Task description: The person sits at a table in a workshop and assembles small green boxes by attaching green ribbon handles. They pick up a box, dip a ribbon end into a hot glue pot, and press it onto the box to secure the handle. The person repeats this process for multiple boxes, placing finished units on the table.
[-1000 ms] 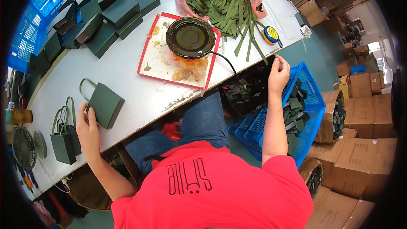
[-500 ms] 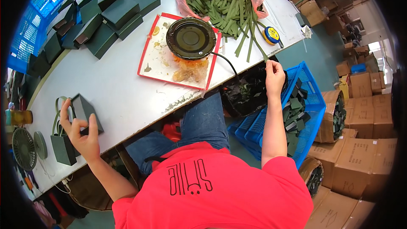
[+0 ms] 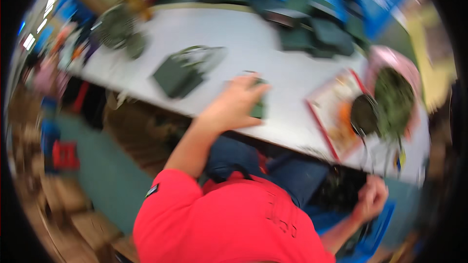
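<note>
My left hand (image 3: 228,106) reaches over the white table and is closed around a small dark green box (image 3: 258,109), with the thumb on its near side and the fingers across it. To the left of that hand a dark green gift bag (image 3: 178,77) with looped green handles rests on the table. My right hand (image 3: 372,198) is curled closed beyond the table's front edge at the right, below the green strips (image 3: 394,98) in their pink bag (image 3: 379,58). Motion blur hides what its fingers hold, if anything.
A black round pot (image 3: 364,115) stands on a red-edged white board (image 3: 324,126). Dark green boxes (image 3: 317,34) are piled at the back by a blue crate (image 3: 375,0). A small fan (image 3: 114,27) stands at the far left. Another blue crate (image 3: 385,229) sits low at the right.
The view has swung left. My left hand, raised with fingers apart before, has come down onto the small green box. My right hand, which pinched a green strip's end, is now lower and curled.
</note>
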Demonstrator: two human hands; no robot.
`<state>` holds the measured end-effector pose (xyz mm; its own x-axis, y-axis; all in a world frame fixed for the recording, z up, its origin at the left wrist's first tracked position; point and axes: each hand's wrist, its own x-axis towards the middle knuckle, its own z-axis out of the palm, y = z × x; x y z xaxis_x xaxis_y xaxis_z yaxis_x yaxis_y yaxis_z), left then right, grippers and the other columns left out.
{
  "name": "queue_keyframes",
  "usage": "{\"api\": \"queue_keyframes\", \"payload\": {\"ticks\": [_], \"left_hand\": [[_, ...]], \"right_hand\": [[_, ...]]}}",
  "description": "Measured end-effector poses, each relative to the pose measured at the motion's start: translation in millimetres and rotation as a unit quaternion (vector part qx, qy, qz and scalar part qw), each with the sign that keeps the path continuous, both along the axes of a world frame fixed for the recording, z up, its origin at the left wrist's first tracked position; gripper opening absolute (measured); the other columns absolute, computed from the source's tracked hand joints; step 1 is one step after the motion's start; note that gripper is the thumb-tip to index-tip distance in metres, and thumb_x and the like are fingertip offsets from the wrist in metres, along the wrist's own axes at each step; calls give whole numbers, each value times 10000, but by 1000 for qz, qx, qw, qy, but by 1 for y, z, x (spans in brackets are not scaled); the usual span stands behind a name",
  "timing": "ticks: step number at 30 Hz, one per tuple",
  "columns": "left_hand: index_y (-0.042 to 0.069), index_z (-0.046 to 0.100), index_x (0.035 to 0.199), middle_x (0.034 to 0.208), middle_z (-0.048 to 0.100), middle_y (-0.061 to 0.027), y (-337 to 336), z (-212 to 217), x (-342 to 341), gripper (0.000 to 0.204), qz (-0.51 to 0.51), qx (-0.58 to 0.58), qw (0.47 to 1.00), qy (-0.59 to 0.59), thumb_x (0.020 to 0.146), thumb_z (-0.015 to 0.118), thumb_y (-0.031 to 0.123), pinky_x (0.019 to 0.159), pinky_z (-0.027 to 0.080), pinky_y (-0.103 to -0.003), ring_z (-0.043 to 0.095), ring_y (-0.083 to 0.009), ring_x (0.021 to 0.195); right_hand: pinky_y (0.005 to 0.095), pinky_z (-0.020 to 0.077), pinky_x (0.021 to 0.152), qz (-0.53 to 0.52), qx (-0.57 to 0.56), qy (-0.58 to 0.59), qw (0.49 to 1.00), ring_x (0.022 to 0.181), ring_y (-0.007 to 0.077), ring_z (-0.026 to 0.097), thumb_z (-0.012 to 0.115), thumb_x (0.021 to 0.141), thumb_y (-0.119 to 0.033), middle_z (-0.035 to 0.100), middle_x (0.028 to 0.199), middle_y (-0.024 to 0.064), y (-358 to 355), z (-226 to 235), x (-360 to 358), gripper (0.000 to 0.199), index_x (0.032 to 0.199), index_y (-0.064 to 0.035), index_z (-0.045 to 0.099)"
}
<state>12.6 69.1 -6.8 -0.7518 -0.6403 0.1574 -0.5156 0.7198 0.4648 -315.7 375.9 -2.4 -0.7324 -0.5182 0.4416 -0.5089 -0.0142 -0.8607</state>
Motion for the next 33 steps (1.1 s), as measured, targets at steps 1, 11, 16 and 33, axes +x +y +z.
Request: {"api": "queue_keyframes", "payload": {"ticks": [1,11,16,33], "left_hand": [[76,497,1405,1452,431,-292,0,-1,3,867,-6,-4,1000,-3,655,876,286,1126,353,-507,408,-468,1344],[190,572,1380,1438,486,-192,25,-8,-30,840,-179,-6,983,42,620,874,385,1112,308,-613,446,-359,1339],[203,593,1353,1465,440,-230,27,-9,-31,825,-158,-14,986,48,606,880,404,1064,350,-568,458,-373,1315],[45,526,1296,1432,454,-177,33,-1,-62,872,-102,6,994,42,541,927,215,1151,323,-520,406,-426,1350]], "right_hand": [[208,312,493,92,-19,51,994,530,59,375,531,1004,-77,523,724,42,3,4,2,144,875,-23,565],[278,519,663,244,56,-242,937,724,168,620,657,961,-55,687,962,159,-21,4,53,268,1205,20,575],[259,519,628,117,136,-330,927,736,167,638,649,940,14,701,959,142,-29,8,68,205,1141,18,607],[206,443,502,66,7,-374,925,609,103,644,654,990,-185,691,820,67,-72,-7,32,202,1031,11,635]]}}
